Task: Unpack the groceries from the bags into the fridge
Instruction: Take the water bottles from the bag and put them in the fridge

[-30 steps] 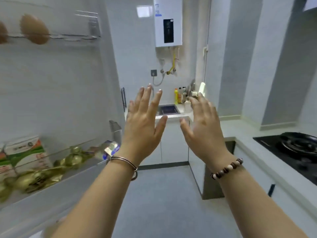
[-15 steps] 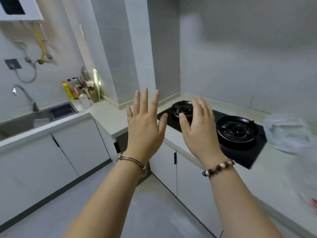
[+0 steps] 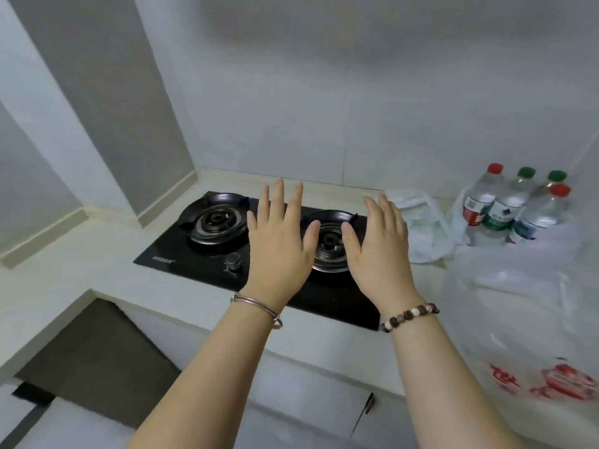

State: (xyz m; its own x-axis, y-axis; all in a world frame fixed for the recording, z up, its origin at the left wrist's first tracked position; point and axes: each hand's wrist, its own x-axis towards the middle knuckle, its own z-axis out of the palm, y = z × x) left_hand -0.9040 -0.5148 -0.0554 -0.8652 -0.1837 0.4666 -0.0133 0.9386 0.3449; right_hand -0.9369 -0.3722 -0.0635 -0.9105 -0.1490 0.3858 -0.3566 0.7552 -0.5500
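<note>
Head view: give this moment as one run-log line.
left hand: open, empty | right hand: open, empty | both: raised toward gas hob | water bottles: upright in plastic bag, beside hob

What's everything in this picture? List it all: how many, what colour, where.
counter: one, cream, along the wall.
hob: one, black, two burners, set in the counter, centre.
knob: one seen, silver, front of hob.
water bottles: four, clear, two red caps, two green, upright, far right.
crumpled bag: one, white, right of hob.
printed bag: one, translucent with red print, near right.
cabinet fronts: count unclear, white, below counter.
left hand: one, open, silver bangle on wrist, above hob.
right hand: one, open, brown-and-white bead bracelet on wrist, above right burner.
</note>
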